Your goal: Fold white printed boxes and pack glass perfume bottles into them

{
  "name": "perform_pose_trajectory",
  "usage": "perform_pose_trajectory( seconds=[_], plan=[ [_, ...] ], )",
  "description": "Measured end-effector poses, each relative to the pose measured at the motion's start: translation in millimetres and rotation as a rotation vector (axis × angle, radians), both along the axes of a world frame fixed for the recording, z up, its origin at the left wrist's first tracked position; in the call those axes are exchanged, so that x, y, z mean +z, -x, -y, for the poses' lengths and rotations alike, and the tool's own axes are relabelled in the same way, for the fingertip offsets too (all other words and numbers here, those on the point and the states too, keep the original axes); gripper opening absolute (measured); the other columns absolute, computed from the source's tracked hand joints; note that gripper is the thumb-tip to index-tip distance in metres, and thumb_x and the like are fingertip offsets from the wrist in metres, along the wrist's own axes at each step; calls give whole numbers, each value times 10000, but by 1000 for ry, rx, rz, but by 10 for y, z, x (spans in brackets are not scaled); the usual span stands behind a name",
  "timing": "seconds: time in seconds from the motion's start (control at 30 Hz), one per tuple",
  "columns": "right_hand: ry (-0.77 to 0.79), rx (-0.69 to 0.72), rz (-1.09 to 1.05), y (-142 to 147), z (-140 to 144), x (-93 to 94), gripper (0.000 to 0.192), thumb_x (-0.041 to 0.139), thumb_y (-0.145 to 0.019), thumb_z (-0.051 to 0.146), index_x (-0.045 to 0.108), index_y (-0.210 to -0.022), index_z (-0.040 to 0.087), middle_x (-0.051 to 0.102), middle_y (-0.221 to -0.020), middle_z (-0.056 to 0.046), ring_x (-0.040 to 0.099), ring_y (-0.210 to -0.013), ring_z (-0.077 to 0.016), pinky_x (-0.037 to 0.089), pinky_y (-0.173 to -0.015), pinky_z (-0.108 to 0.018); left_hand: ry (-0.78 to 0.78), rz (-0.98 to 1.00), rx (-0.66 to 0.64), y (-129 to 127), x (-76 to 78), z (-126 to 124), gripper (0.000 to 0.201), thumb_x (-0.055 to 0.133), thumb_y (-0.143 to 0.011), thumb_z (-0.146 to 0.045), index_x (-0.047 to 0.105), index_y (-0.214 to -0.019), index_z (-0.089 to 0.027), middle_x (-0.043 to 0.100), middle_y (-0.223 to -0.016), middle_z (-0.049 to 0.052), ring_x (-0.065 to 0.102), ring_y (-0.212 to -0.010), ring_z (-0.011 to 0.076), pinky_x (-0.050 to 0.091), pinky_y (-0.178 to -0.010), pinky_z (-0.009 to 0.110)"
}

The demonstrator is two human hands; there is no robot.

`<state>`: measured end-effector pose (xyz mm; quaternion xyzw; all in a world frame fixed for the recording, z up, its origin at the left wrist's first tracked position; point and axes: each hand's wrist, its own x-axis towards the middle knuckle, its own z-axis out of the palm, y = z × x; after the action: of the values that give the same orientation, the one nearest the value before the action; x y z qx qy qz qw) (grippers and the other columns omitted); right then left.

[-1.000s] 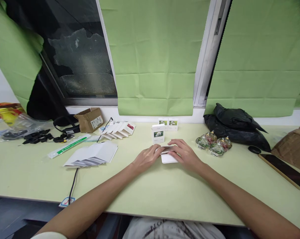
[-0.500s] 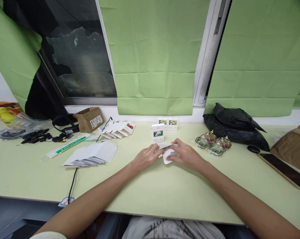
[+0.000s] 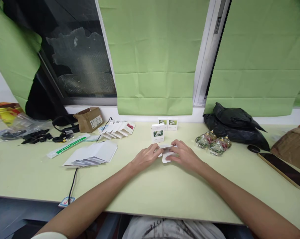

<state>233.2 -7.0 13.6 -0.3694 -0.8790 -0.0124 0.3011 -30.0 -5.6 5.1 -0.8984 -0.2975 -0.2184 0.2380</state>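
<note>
While both forearms stretch across the desk from its near edge, the left hand and the right hand meet around a small white flat carton lying near the middle of the desk, fingertips of each pinching its opposite ends so it sits between them, partly hidden under the fingers. Just beyond the hands toward the far edge stands an upright white box, with a fan of white flat cartons well off to the left.

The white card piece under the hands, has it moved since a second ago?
Yes. The white card piece has shifted slightly away from the person, closer to the upright white box, between both hands.
</note>
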Motion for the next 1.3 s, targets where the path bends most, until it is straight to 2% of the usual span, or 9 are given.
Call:
perform_pose_trajectory(
  seconds=[0.17,0.33,0.63,0.73,0.97,1.17,1.3],
  plan=[
    [28,28,-54,-34,16,54,195,740,-920,455,745,-1003,278,589,-1330,-62,642,-1114,-254,576,-915,-430,1,48,-8,-19,4,0,213,446,-1057,-207,487,-1266,-211,594,-1058,82,672,-932,199,560,-572,238],
    [-20,75,-32,-47,36,107,197,747,-914,452,751,-910,255,619,-1320,-75,638,-1112,-267,571,-922,-452,2,76,-8,-28,15,3,169,429,-1072,-247,495,-1222,-204,599,-1077,87,685,-917,194,564,-567,242],
    [-212,89,119,-87,-5,113,339,683,-933,547,698,-1087,245,641,-1326,-137,601,-1175,-333,555,-938,-532,-12,94,-15,-9,-51,-37,84,485,-1031,-177,547,-1065,-222,592,-1136,102,657,-1028,221,556,-582,239],
    [-204,95,126,-88,-11,108,356,680,-930,565,693,-1094,250,635,-1336,-129,600,-1180,-327,562,-935,-520,-8,110,-1,-9,-56,-41,61,499,-1032,-204,550,-1061,-222,589,-1141,97,654,-980,207,543,-581,239],
    [-145,136,61,-63,20,108,237,640,-980,474,714,-1029,255,636,-1318,-107,610,-1158,-292,574,-931,-482,4,150,-2,-11,-10,-21,80,484,-1044,-245,537,-1096,-215,589,-1122,96,647,-970,212,560,-620,266],
    [-150,140,32,-66,29,135,207,637,-983,442,729,-1024,260,626,-1331,-107,599,-1177,-295,574,-929,-481,41,202,-22,-1,-15,-21,182,483,-1017,-183,546,-1183,-226,576,-1158,108,648,-989,213,568,-641,269],
    [-154,164,29,-64,24,131,205,615,-998,427,726,-1013,255,626,-1318,-108,594,-1175,-287,573,-936,-471,5,202,-39,9,-11,-21,162,481,-1012,-163,548,-1145,-225,577,-1147,111,643,-996,228,573,-679,302]
  ],
)
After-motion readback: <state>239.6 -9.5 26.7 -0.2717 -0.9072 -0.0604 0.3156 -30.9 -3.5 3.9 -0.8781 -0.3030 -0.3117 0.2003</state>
